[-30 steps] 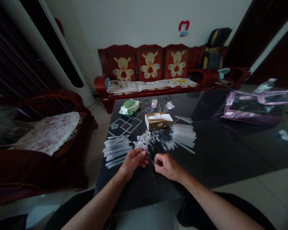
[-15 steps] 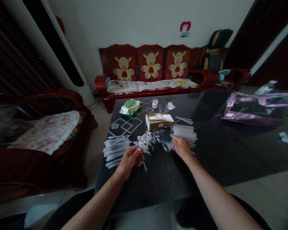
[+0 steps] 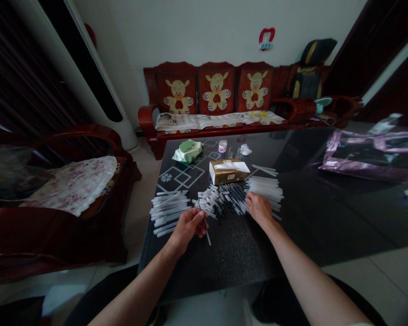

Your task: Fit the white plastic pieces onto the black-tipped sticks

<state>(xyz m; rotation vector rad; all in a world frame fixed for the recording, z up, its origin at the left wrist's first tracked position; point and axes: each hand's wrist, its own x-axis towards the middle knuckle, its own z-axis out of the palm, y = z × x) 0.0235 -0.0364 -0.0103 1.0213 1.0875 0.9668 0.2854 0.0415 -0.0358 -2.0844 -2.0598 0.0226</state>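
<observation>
My left hand (image 3: 189,224) is closed in a pinch around a thin dark pen refill (image 3: 208,235), whose pale lower end points down toward the table. Right behind that hand lies a heap of short white pieces (image 3: 209,199) with black bits among them. My right hand (image 3: 259,208) has its fingers drawn together at the left ends of a stack of translucent white tubes (image 3: 265,186); what they grip is hidden. Dark refills (image 3: 236,197) lie between this stack and the white pieces. Another pile of frosted tubes (image 3: 168,210) sits left of my left hand.
A gold tissue box (image 3: 228,176) stands behind the piles on the black table (image 3: 217,271). Farther back are a green wipes pack (image 3: 187,151), a small cup (image 3: 222,146) and crumpled tissue (image 3: 245,150). A purple-edged clear bag (image 3: 367,156) lies at right.
The whole view has shifted slightly, so everything appears a little farther right. Both hands keep nearly the same places, the left still pinching the refill and the right still at the tube stack.
</observation>
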